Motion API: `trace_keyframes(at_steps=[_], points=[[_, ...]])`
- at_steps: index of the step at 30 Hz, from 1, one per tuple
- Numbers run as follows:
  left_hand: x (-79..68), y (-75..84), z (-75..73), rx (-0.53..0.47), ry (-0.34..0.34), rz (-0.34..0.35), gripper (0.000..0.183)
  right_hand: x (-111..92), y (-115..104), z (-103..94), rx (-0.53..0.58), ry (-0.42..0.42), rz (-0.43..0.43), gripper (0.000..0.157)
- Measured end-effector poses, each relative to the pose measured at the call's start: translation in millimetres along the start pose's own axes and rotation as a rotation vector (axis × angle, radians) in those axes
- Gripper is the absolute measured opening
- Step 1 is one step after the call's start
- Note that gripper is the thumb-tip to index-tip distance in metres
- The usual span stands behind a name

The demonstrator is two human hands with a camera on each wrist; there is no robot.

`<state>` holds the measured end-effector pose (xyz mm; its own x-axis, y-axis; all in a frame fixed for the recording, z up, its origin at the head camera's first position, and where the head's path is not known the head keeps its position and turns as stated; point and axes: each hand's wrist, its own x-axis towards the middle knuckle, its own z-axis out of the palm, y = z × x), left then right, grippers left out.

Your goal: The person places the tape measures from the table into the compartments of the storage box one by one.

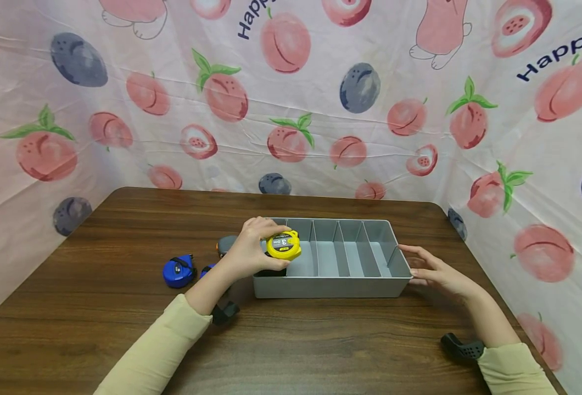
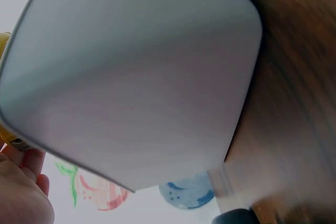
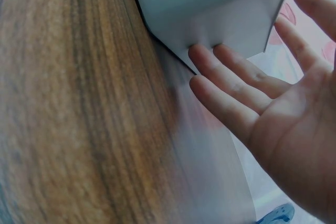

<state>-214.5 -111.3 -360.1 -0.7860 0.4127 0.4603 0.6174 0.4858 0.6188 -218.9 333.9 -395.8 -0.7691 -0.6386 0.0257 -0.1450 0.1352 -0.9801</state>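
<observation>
One yellow tape measure (image 1: 283, 245) gripped by left hand (image 1: 249, 249), mid-frame, over left end of crosswise grey tray (image 1: 330, 288); right hand (image 1: 439, 275), fingers extended, touches right end.

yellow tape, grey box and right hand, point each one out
yellow tape (image 1: 283, 244): head view, middle of its labelled face
grey box (image 1: 331, 288): head view, outer wall nearest the person
right hand (image 3: 295, 116): right wrist view, palm

the left hand (image 1: 251, 249) hides part of the box (image 1: 328, 287); the left wrist view's edge crops the yellow tape measure (image 1: 283, 245).
</observation>
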Motion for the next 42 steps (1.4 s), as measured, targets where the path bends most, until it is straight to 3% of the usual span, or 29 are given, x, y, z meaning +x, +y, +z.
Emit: trace_keyframes(at_steps=[16, 26, 34, 42], points=[[2.3, 3.8, 16.3, 0.1, -0.066, 0.014, 0.06, 0.1, 2.7, -0.8, -0.003, -0.005, -0.014, 0.054], [5.3, 5.6, 22.7, 0.208, -0.108, 0.062, 0.063, 0.3, 2.4, -0.2, 0.002, 0.001, -0.003, 0.054], [5.1, 5.6, 22.2, 0.222, -0.161, 0.027, 0.067, 0.0, 4.3, -0.7, -0.006, 0.0, -0.009, 0.053], [3.8, 4.9, 22.1, 0.194, -0.202, 0.052, 0.076, -0.2, 3.7, 0.3, -0.011, 0.013, 0.026, 0.055]])
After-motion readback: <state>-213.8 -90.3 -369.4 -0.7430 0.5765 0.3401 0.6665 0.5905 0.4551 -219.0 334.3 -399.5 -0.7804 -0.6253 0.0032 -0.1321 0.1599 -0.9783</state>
